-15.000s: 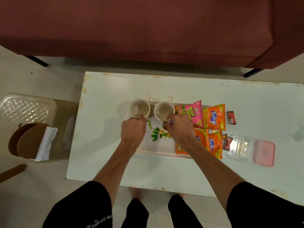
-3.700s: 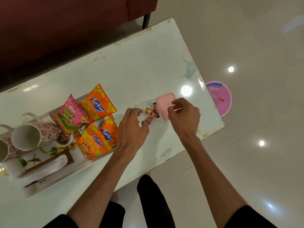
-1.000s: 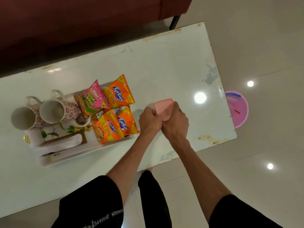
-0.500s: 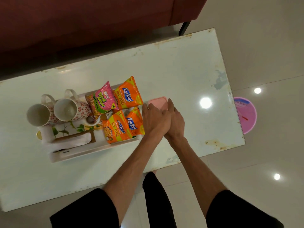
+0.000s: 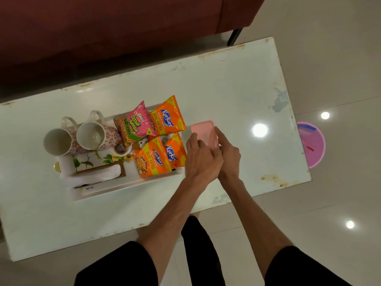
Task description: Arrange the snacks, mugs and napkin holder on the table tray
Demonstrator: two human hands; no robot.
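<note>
Two hands meet over the pink-lidded box (image 5: 204, 132), which sits on the white table (image 5: 226, 89) just right of the tray (image 5: 123, 185). Half a second ago our hands lay pressed flat over the lid; now more of the pink lid shows beyond the fingertips. Our left hand (image 5: 203, 159) lies over the near part of the box with fingers fairly straight, touching the lid. Our right hand (image 5: 227, 152) hugs the right edge, fingers laid along it; whether they curl round the side we cannot tell. On the tray, unmoved, stand two mugs (image 5: 74, 139) at the left, the napkin holder (image 5: 101, 172) near them, and the orange and pink snack packets (image 5: 156, 137) at the right.
</note>
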